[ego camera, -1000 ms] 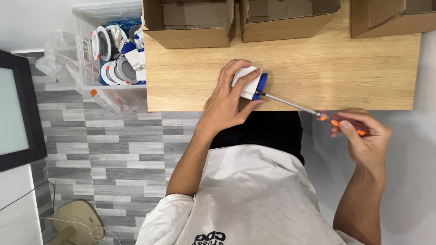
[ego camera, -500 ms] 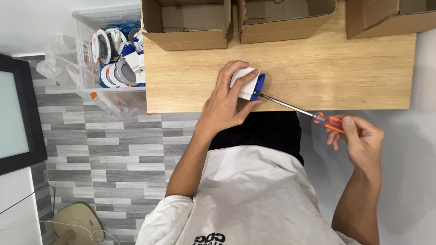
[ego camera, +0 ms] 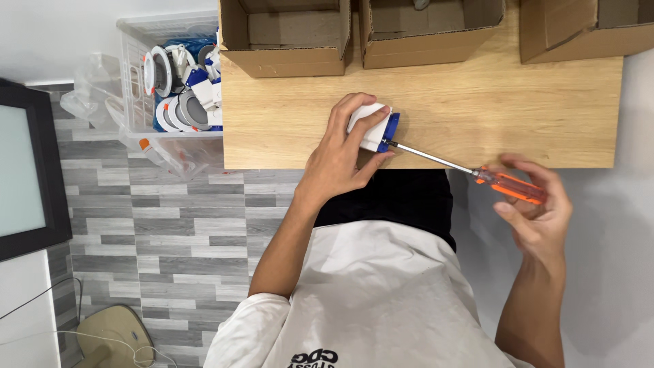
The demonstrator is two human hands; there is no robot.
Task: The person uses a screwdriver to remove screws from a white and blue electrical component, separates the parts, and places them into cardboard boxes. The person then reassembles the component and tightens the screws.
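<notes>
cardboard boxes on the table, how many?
3, in a row along the far edge of the wooden table: left box, middle box, right box, cut off by the frame; more may lie beyond.

The left hand point(ego camera: 338, 160) covered most of the white and blue part point(ego camera: 377, 127), so its shape could not be told. The right hand point(ego camera: 538, 215) hid the end of the orange screwdriver handle point(ego camera: 511, 187). Three cardboard boxes point(ego camera: 286, 34) were cut off by the top edge (contents unseen). A dark-framed screen point(ego camera: 27, 170) ran off the left edge.
</notes>
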